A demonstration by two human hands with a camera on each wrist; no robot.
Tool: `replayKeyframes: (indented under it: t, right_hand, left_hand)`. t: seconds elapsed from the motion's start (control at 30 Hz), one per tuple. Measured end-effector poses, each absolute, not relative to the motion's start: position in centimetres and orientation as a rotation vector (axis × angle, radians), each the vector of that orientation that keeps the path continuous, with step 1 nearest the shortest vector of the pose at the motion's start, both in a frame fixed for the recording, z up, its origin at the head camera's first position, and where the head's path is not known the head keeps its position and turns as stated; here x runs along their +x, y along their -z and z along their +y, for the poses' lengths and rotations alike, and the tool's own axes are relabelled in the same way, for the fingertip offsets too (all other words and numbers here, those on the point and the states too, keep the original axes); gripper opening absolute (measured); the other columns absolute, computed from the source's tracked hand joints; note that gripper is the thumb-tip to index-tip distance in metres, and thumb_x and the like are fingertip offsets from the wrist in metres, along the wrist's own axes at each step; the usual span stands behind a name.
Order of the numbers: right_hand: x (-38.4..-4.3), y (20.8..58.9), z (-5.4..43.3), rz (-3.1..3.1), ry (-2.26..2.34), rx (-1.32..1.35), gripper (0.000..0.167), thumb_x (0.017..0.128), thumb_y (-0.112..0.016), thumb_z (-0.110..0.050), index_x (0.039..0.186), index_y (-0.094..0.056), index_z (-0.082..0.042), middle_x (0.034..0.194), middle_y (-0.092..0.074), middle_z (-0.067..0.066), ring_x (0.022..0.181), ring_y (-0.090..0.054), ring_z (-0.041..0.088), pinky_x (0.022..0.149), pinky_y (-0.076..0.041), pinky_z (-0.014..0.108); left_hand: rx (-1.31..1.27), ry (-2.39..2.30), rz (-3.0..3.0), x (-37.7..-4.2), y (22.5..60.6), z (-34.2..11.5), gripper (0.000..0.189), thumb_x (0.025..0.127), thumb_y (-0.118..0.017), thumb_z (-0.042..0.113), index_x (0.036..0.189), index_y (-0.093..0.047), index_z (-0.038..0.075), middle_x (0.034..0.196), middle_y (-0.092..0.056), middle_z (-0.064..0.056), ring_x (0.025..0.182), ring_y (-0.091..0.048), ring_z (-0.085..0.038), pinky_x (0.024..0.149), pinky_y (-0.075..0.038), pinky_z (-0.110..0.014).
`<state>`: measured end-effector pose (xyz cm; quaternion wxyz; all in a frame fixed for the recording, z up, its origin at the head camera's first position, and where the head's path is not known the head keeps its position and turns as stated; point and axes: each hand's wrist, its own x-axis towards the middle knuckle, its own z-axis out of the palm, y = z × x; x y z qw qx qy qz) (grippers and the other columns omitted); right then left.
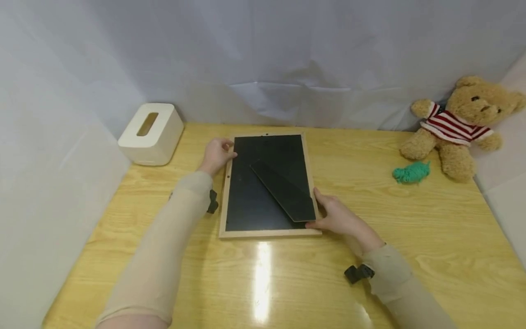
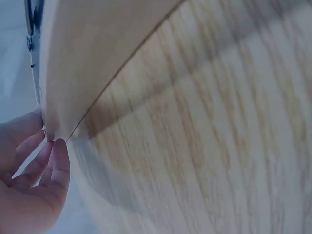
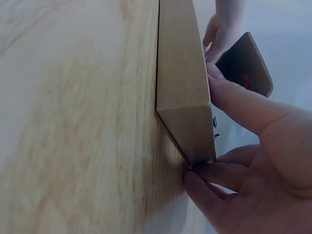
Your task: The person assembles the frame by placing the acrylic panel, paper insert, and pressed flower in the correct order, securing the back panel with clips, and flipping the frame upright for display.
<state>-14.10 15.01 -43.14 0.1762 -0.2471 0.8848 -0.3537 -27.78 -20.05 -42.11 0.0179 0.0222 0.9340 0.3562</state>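
A picture frame (image 1: 251, 196) lies back side up in the middle of the frame, its length running up and down the view. It has pale wooden edging (image 1: 267, 233) round a flat black backing board (image 1: 252, 212), and a black stand (image 1: 287, 192) slants across the board from the centre toward the lower right corner. Small dark spots show on the top and left edging.

The left hand (image 1: 217, 156) is at the upper part of the left edge, its fingers bent and the gap to the thumb small, pinching the edging. The right hand (image 1: 334, 214) has the lower right corner, thumb over the upper face and fingers curled under the side, spread by about the frame's thickness.

The table (image 1: 411, 237) has a yellowish wood grain, with a bright streak of reflected light below the frame. Pale grey sheeting (image 1: 197, 59) hangs behind it and along both sides, creased at the upper middle.

In the upper left, a white box (image 1: 154, 137) has an oblong slot in its top; the slot looks brown, and what is inside cannot be told. In the upper right, a teddy bear (image 1: 456, 128) in a red-and-white striped top sits above a bundle of green yarn (image 1: 412, 173).
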Motion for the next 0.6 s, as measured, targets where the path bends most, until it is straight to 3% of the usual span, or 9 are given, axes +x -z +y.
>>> replayKeyframes:
  t: [0.4, 0.6]
  right_hand:
    - [-14.05, 43.13, 14.88, 2.536, 0.977, -0.675, 0.105, 0.077, -0.081, -0.028, 0.146, -0.012, 0.010, 0.147, -0.027, 0.028, 0.135, -0.029, 0.039, 0.109, -0.029, 0.051]
    - [-14.05, 43.34, 14.98, 2.561, 0.970, -0.630, 0.110, 0.076, -0.082, -0.030, 0.148, -0.009, 0.008, 0.147, -0.029, 0.029, 0.134, -0.029, 0.044, 0.108, -0.027, 0.054]
  left_hand:
    - [0.030, -1.284, 2.822, -27.63, 42.47, -20.37, 0.039, 0.087, -0.067, 0.003, 0.124, -0.057, -0.008, 0.109, -0.056, -0.025, 0.105, -0.053, -0.034, 0.086, -0.047, -0.042]
    - [0.002, -1.360, 2.773, -27.47, 42.44, -20.13, 0.040, 0.088, -0.065, 0.001, 0.126, -0.055, -0.009, 0.123, -0.053, -0.024, 0.113, -0.053, -0.036, 0.092, -0.048, -0.043]
